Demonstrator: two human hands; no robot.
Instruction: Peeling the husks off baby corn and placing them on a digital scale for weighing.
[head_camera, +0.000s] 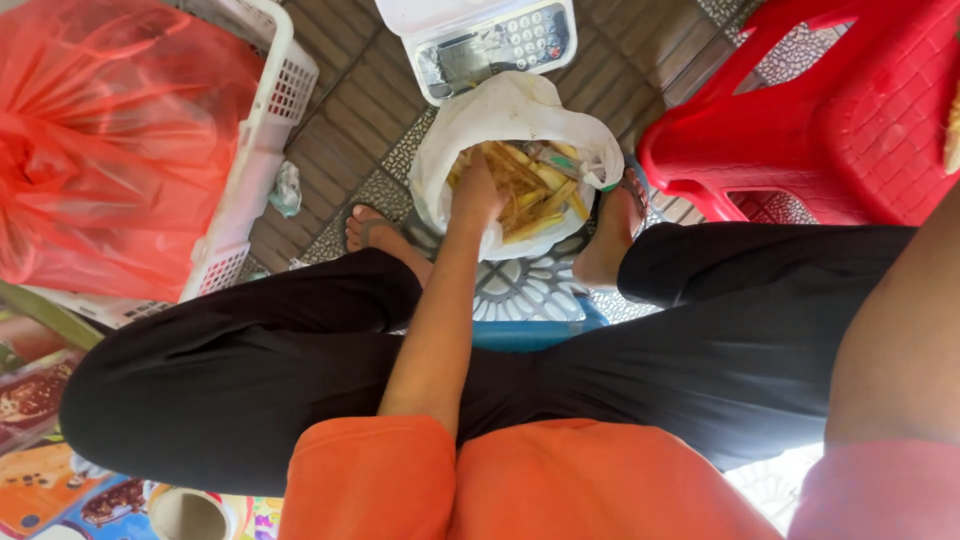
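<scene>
My left hand (477, 192) reaches down between my knees into a white plastic bag (505, 108) that stands on the tiled floor. The bag is open and filled with several pale yellow strips (540, 190). My fingers are buried among the strips at the bag's left side, so their grip is hidden. My right hand is out of frame; only a bare forearm (900, 340) with a pink sleeve shows at the right edge.
A white weighing scale (480, 40) with a keypad stands just beyond the bag. A red plastic stool (830, 120) is at the right. A white basket (270, 110) holding a red plastic bag (110, 140) is at the left. My sandalled feet flank the bag.
</scene>
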